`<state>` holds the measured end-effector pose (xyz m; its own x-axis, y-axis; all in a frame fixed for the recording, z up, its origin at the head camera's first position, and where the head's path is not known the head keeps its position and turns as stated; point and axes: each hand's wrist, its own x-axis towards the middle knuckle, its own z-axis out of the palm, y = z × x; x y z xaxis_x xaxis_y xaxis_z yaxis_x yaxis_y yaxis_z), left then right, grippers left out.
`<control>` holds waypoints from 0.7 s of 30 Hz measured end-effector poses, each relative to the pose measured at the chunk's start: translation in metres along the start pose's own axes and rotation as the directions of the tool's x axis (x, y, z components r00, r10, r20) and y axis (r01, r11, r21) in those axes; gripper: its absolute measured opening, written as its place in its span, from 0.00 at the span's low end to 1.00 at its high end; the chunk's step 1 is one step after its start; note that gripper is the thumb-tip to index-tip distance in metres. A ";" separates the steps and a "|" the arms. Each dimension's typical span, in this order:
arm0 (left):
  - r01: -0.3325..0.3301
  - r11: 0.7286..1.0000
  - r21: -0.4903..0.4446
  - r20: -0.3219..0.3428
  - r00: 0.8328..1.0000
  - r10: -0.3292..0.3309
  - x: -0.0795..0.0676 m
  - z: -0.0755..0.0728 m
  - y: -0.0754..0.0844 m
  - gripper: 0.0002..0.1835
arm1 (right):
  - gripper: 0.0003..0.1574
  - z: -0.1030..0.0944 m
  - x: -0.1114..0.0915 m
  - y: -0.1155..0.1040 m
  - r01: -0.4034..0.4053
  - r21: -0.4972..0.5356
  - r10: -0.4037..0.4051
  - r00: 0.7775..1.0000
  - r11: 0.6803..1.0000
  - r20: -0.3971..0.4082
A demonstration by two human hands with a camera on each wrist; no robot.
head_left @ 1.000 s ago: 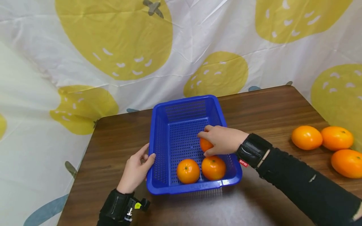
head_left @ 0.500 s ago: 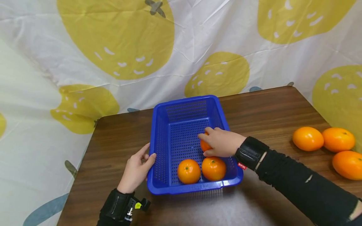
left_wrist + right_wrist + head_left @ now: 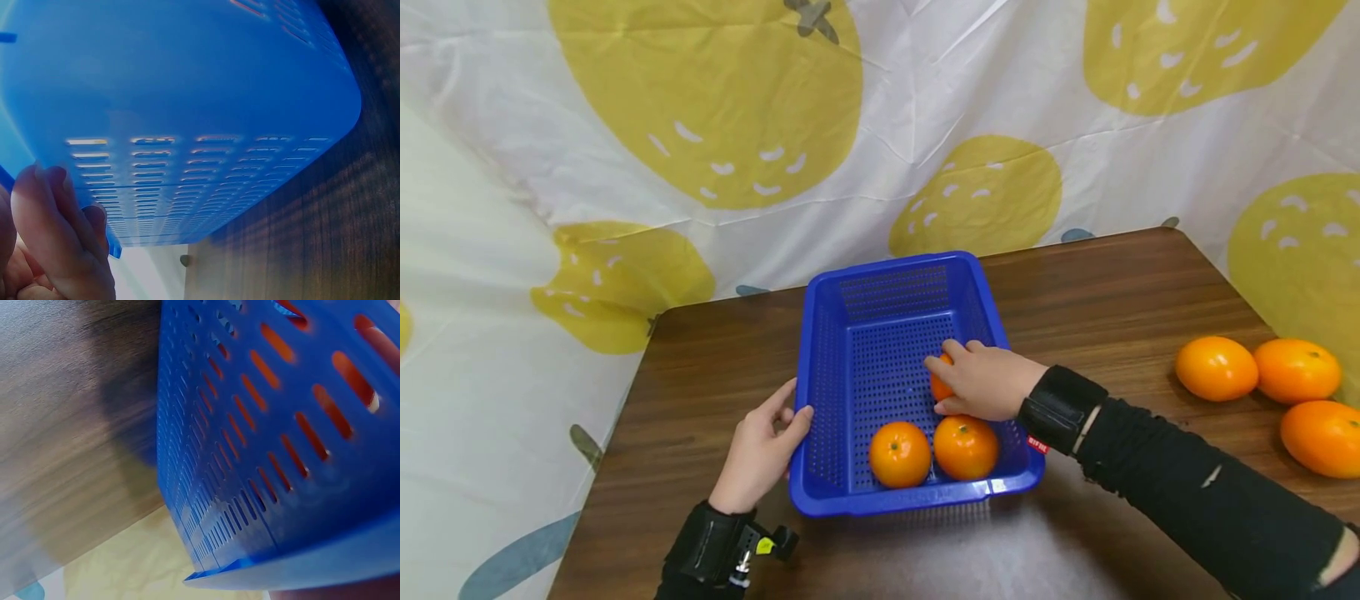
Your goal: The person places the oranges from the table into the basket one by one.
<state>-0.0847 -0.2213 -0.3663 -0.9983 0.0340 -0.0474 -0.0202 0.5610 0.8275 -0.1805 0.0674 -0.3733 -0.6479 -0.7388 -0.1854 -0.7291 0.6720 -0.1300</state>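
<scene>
A blue perforated plastic basket (image 3: 895,502) stands on the wooden table. My left hand (image 3: 762,450) grips its left rim, thumb over the edge; in the left wrist view the curled fingers (image 3: 56,231) lie against the outer wall. Inside the basket, my right hand (image 3: 988,381) has its fingers around an orange (image 3: 940,387) near the right wall, covering most of it. Two more oranges, one on the left (image 3: 899,454) and one on the right (image 3: 966,447), sit at the near end. Orange skin shows through the slots of the basket wall (image 3: 312,506) in the right wrist view.
Three more oranges lie grouped at the table's right side: one in front (image 3: 1322,438), one to the left (image 3: 1216,368) and one behind (image 3: 1297,370). A curtain (image 3: 880,108) with yellow fruit prints hangs behind the brown table (image 3: 715,358).
My right hand has shifted slightly down within the basket, still around the orange. The left hand keeps its hold on the rim, and the basket stays in place.
</scene>
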 end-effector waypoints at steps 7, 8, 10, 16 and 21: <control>-0.001 1.000 -0.003 0.000 1.000 0.001 0.000 0.000 -0.002 0.28 | 0.40 0.002 0.001 -0.001 -0.027 0.019 0.027 0.999 0.999 0.025; -0.002 1.000 -0.004 0.001 1.000 0.002 0.000 0.000 -0.002 0.28 | 0.40 0.001 0.001 -0.002 -0.030 0.018 0.030 0.999 0.999 0.028; -0.006 1.000 -0.006 0.001 1.000 0.006 0.000 0.000 -0.003 0.28 | 0.39 0.001 0.001 -0.002 -0.032 0.011 0.031 0.999 0.999 0.029; -0.012 1.000 -0.010 0.004 1.000 0.012 0.000 0.000 -0.002 0.28 | 0.38 0.001 0.002 0.000 -0.014 -0.006 0.014 1.000 1.000 0.024; -0.007 1.000 -0.008 0.002 1.000 0.007 0.001 0.000 -0.001 0.28 | 0.37 0.002 0.001 0.000 -0.003 -0.007 0.003 1.000 1.000 0.007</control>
<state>-0.0852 -0.2217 -0.3675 -0.9983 0.0397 -0.0431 -0.0139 0.5543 0.8322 -0.1808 0.0673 -0.3752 -0.6483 -0.7367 -0.1923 -0.7289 0.6735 -0.1231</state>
